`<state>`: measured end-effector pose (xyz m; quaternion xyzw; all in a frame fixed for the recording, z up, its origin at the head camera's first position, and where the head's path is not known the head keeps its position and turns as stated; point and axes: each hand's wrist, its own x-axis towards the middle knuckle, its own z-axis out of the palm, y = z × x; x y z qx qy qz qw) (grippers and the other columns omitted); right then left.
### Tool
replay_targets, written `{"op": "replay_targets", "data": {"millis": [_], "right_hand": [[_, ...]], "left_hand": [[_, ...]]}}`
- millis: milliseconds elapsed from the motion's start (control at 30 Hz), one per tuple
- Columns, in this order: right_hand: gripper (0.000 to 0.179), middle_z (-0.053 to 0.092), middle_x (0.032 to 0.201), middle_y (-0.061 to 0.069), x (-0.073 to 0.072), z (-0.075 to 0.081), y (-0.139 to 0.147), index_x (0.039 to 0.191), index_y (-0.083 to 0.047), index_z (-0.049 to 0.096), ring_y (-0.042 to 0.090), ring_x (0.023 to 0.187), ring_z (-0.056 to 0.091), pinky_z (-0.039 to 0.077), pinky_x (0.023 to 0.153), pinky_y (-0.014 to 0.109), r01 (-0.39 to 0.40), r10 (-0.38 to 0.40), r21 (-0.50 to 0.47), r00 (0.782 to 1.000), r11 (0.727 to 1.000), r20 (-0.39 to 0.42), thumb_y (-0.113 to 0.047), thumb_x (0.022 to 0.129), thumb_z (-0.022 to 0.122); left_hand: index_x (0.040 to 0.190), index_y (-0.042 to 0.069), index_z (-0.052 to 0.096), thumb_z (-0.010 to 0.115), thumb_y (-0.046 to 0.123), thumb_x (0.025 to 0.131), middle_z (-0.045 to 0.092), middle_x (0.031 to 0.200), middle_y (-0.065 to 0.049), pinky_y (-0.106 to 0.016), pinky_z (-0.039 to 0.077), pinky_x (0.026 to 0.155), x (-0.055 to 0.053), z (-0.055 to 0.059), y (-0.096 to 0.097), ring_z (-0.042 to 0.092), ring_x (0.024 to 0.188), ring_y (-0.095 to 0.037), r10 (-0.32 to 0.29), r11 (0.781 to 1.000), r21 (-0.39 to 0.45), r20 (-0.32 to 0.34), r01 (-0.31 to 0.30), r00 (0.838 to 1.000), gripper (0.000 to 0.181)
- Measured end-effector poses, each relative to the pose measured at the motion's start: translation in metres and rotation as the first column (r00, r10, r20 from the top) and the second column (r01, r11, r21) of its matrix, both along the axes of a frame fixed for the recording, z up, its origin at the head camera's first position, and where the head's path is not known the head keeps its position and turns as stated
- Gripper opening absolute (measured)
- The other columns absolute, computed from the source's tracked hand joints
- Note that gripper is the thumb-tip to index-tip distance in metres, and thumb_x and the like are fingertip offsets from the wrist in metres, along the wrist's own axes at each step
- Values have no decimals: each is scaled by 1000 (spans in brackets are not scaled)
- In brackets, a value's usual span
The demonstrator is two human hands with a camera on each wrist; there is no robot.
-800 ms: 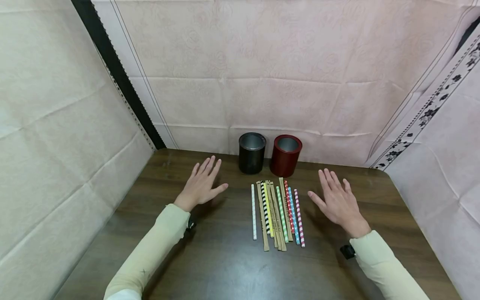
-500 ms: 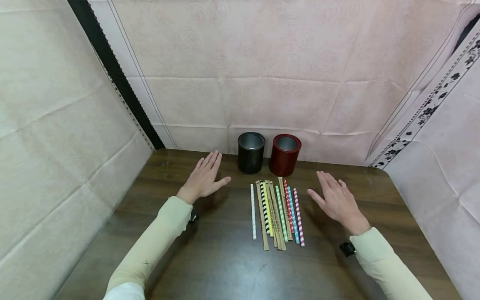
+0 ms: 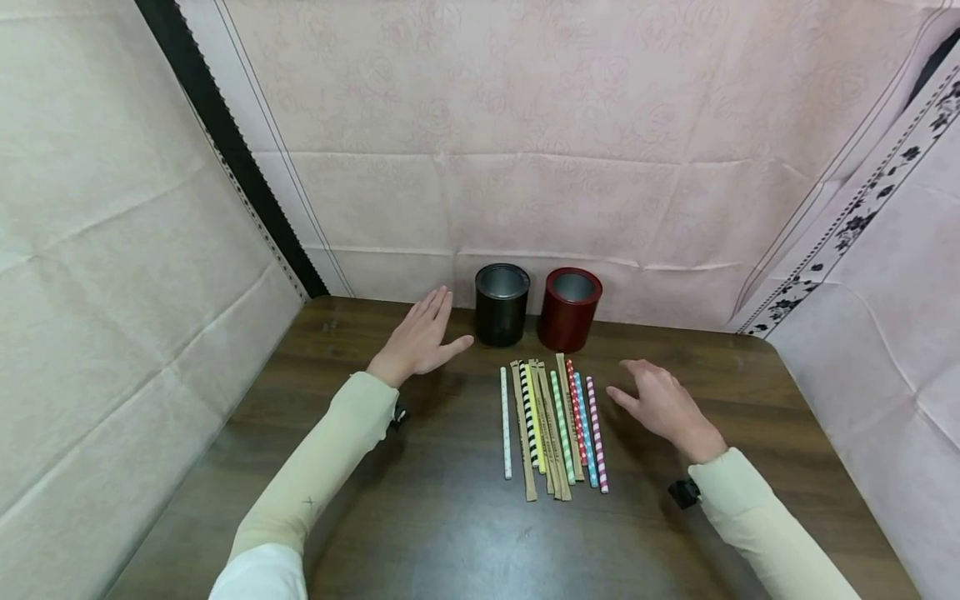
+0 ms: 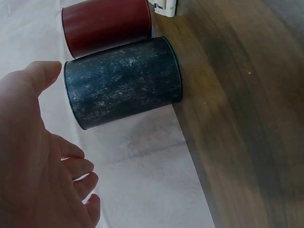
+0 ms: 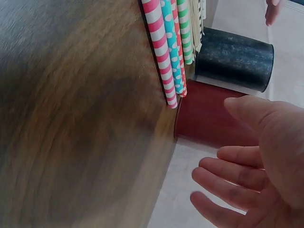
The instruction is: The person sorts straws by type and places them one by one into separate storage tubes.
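From the head, a black canister (image 3: 501, 323) stands left of a dark-red canister (image 3: 567, 327) near the table's (image 3: 450, 533) far edge, grey inner walls showing, patterned straws (image 3: 562, 425) lying nearer. The left wrist reveals the black one's scuffed side, the left hand (image 3: 420, 337) wide and bare nearby. The right wrist shows the right hand's (image 3: 663, 406) fingers loosely parted, holding nothing.

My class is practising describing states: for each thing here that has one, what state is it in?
Black cup, upright, open-topped, nothing visible inside.
Red cup, upright, open-topped, nothing visible inside.
Straws, lying side by side, unheld.
Brown paper strips, lying among the straws, unheld.
Left hand, fingers extended, holding nothing.
Right hand, fingers slightly bent, holding nothing.
Cloth, hung behind the cups, creased.
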<state>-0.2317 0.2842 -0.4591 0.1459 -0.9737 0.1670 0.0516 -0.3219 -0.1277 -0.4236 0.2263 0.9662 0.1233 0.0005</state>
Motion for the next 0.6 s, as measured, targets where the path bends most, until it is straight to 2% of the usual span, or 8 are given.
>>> {"op": "replay_targets", "data": {"millis": [100,267,433,600], "right_hand": [[53,66,133,35,-4,-3,-2,133,15,62,49,121,67,56,100,64,-8,8,-26,1000,1000,14,-25,101,73],[44,74,113,29,-15,-11,-7,123,13,68,38,99,74,63,85,56,1,3,-69,998,998,59,-22,98,76],[38,75,98,22,-24,-18,-13,114,12,72,26,81,72,63,74,47,13,-5,-100,996,995,86,-22,97,77],[34,76,93,18,-30,-19,-20,110,8,74,19,72,66,59,68,40,60,-39,-126,986,990,159,-24,99,74]], "left_hand": [[168,-1,5,41,64,107,1,179,-18,-49,9,136,-6,3,6,4,167,-33,5,1000,19,11,-5,1000,97],[169,0,5,38,67,107,1,179,-16,-44,9,137,-17,11,17,3,168,-31,21,999,49,38,-23,999,97],[168,-1,5,38,66,107,2,179,-17,-42,9,137,-27,20,29,4,168,-31,14,999,50,39,-16,999,96],[168,-3,7,40,62,108,7,178,-20,-43,10,137,-37,22,40,6,167,-33,8,998,64,14,-9,1000,94]]}}
